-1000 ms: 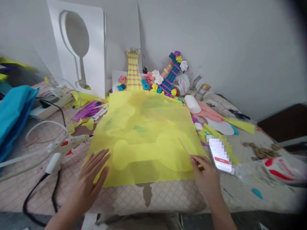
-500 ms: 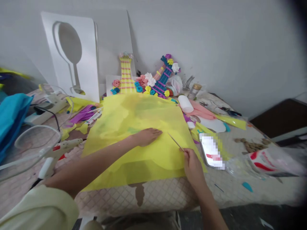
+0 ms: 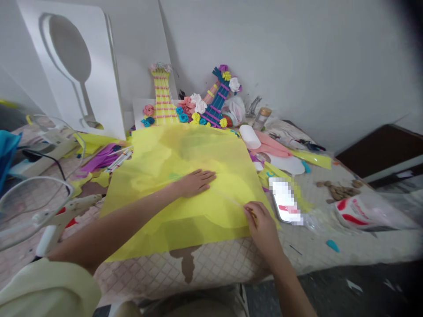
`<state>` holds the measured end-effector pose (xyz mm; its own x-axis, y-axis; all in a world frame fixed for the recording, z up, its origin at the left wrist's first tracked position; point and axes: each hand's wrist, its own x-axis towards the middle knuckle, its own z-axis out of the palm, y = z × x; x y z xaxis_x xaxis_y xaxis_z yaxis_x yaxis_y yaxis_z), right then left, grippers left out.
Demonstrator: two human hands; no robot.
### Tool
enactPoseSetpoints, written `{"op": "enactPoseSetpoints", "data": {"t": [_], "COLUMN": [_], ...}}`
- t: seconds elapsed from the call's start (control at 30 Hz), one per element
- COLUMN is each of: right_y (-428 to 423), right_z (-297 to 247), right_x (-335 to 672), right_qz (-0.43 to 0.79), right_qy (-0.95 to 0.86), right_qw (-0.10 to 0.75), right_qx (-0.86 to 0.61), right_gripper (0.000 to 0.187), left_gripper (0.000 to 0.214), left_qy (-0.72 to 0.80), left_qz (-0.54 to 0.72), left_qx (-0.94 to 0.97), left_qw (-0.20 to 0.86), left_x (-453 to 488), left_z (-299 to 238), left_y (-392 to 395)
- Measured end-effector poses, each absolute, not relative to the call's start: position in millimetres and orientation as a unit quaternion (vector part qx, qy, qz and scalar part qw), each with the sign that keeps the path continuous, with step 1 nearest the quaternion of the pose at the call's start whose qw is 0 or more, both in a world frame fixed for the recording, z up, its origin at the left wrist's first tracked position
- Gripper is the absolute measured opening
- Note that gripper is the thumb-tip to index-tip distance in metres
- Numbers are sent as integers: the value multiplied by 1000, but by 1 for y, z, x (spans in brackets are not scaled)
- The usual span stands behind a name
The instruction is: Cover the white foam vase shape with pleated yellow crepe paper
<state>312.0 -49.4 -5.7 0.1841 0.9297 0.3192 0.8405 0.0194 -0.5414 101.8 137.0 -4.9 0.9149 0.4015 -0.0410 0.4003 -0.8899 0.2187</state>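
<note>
Sheet (image 3: 185, 154) at the table's (image 3: 221, 264) six o'clock wants steady pressure from the left hand (image 3: 195, 182) flat upon it, the right hand (image 3: 262, 225) at four o'clock pinching what, from here, seems a stick (image 3: 233, 199).

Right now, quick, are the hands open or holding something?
Left hand: open, palm down on the yellow sheet.
Right hand: closed, holding a thin stick, which is blurred.
</note>
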Motion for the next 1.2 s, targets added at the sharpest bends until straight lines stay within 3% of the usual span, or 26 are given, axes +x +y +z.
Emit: {"op": "enactPoseSetpoints", "data": {"t": [0.47, 1.0, 1.2], "right_y": [-74, -28, -60], "right_z": [-9, -3, 4], "right_x": [319, 341, 349], "right_qz": [18, -8, -18], "right_qy": [-592, -578, -555], "right_qw": [304, 263, 290], "right_qx": [-746, -773, -780], "right_gripper": [25, 23, 33], "left_gripper": [56, 57, 54], "left_qy": [237, 233, 248], "left_qz": [-9, -3, -8], "left_qx": [967, 968, 965], "left_qw": [96, 92, 84], "left_x": [102, 101, 107], "left_z": [-1, -5, 7], "left_y": [132, 133, 128]}}
